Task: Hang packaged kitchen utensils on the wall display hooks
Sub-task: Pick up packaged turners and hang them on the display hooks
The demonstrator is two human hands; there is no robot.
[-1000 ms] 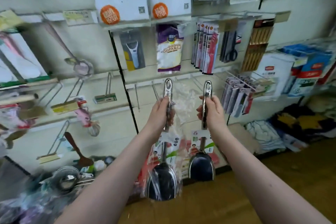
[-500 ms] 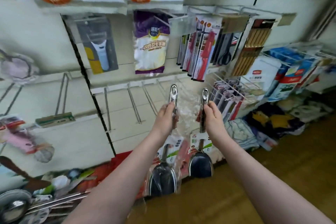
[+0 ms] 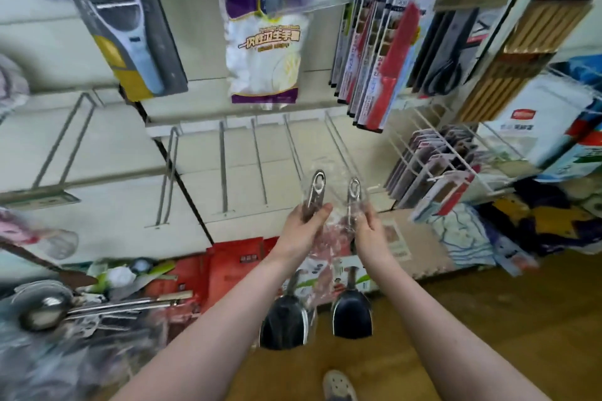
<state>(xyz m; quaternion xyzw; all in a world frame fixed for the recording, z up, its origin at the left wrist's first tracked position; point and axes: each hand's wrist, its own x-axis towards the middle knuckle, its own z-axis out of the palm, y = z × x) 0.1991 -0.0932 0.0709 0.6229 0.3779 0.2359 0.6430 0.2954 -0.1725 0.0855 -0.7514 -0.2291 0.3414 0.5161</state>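
Grip: left hand (image 3: 304, 225), right hand (image 3: 369, 228) clutch bagged scoops (image 3: 351, 316); handles (image 3: 318, 184) half-hidden.

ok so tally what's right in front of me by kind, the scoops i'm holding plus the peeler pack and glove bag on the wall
packaged scoops: 2, the left scoop held in the left hand and the right scoop in the right hand
peeler pack: 1
glove bag: 1
total: 4
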